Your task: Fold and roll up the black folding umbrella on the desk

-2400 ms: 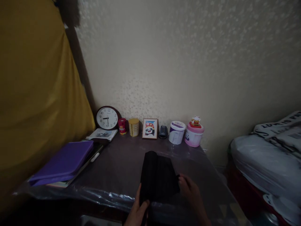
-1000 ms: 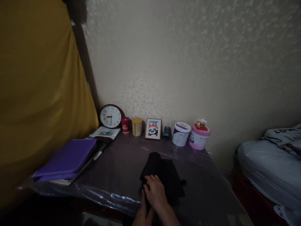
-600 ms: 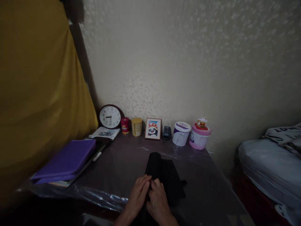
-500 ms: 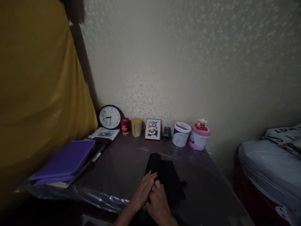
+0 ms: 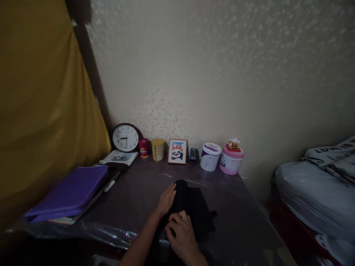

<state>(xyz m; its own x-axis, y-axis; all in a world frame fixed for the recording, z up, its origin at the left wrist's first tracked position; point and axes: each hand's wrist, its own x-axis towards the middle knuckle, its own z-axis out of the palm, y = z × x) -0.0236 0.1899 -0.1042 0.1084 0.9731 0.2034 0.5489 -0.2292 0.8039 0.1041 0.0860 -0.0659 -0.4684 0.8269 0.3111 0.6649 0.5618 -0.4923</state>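
Note:
A folded black cloth [image 5: 194, 208] lies near the front of a dark table [image 5: 138, 192] covered in clear plastic. My left hand [image 5: 166, 200] rests flat on the cloth's left side with its fingers stretched toward the far end. Closer to me, my right hand [image 5: 181, 233] presses down on the near part of the cloth, fingers bent and together. Neither hand has the cloth lifted off the table.
Along the wall stand a clock [image 5: 125, 137], a red tin [image 5: 144, 147], a gold tin [image 5: 158, 149], a framed panda picture [image 5: 177, 151], a white tub [image 5: 210, 156] and a pink tub [image 5: 231, 159]. A purple folder [image 5: 69, 194] lies left, a yellow curtain [image 5: 41, 111] hangs beside it, bedding [image 5: 318, 192] sits right.
My left hand slid forward along the cloth's left side, away from my right hand. The right hand moved from the cloth's right edge onto its near part. The view shifted slightly.

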